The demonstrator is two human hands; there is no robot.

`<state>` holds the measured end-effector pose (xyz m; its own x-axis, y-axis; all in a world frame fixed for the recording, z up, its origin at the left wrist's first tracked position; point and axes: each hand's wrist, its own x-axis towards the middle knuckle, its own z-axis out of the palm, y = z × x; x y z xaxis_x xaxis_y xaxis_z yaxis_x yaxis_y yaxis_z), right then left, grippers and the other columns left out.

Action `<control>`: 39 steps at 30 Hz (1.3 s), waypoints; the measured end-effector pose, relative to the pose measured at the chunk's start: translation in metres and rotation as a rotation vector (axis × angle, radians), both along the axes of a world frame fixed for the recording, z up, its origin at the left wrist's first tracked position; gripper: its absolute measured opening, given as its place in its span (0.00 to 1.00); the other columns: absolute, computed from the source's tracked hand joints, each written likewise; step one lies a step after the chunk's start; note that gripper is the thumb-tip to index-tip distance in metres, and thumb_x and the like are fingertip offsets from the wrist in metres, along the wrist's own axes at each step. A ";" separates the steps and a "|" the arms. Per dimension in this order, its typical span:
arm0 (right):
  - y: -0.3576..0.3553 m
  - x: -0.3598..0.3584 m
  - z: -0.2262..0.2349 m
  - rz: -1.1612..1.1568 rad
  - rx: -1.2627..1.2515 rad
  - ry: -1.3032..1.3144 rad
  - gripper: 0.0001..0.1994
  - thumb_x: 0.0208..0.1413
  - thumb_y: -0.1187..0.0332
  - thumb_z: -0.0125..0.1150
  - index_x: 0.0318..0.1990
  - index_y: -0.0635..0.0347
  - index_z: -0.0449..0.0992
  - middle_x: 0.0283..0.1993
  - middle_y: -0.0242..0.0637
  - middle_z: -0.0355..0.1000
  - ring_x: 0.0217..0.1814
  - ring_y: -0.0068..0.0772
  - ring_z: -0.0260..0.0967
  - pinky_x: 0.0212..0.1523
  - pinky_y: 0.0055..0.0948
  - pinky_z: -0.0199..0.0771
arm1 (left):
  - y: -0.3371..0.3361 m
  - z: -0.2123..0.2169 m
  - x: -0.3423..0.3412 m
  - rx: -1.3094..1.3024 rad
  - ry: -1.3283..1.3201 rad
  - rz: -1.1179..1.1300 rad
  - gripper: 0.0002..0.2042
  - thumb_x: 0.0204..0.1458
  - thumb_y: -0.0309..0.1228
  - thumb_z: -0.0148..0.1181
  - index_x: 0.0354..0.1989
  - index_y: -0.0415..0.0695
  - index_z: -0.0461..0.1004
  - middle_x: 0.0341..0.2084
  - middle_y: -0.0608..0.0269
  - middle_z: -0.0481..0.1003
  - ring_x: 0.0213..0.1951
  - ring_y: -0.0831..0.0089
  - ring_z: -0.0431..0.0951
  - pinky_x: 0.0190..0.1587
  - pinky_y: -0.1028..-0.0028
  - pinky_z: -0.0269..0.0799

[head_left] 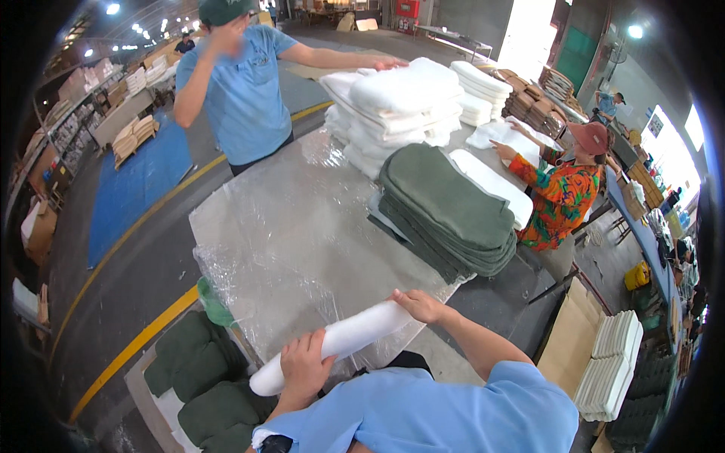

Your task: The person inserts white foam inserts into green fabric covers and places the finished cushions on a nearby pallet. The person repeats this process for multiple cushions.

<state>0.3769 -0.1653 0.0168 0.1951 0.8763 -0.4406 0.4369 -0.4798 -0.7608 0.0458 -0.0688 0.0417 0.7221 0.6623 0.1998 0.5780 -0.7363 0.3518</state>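
Observation:
A white padded piece, rolled or folded into a long shape (355,334), lies along the near edge of the plastic-covered table (279,234). My left hand (304,364) wraps over it near its left end. At its right end my right hand (420,305) grips it, the thumb and fingers closed on the edge. Beyond my right hand sits a stack of dark green shaped pads (445,204). A tall pile of white padded pieces (408,98) stands at the table's far side.
Across the table a person in a blue shirt (234,98) rests one hand on the white pile. At right, a person in a patterned shirt (563,189) handles a white piece. Dark green bundles (196,355) lie low at left; white stacked pieces (610,366) stand at lower right.

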 end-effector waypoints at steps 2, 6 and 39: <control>-0.005 0.020 -0.008 -0.054 0.144 0.052 0.35 0.76 0.39 0.38 0.61 0.61 0.80 0.59 0.48 0.80 0.64 0.46 0.75 0.66 0.40 0.72 | -0.001 0.001 0.004 0.005 -0.027 -0.010 0.31 0.43 0.40 0.77 0.59 0.51 0.76 0.44 0.61 0.80 0.43 0.55 0.78 0.47 0.56 0.69; 0.015 0.048 0.012 -0.142 0.267 -0.150 0.25 0.74 0.49 0.55 0.61 0.62 0.80 0.57 0.44 0.82 0.59 0.42 0.79 0.61 0.37 0.77 | -0.008 -0.007 -0.002 0.032 -0.058 0.023 0.30 0.43 0.40 0.77 0.58 0.51 0.76 0.43 0.61 0.80 0.43 0.56 0.78 0.46 0.55 0.69; 0.110 0.230 0.115 -0.435 0.739 -0.847 0.12 0.71 0.61 0.56 0.48 0.60 0.79 0.40 0.59 0.79 0.46 0.68 0.76 0.45 0.58 0.73 | 0.007 0.020 0.011 -0.171 0.253 -0.105 0.18 0.49 0.32 0.70 0.50 0.49 0.75 0.40 0.55 0.82 0.44 0.49 0.83 0.47 0.52 0.78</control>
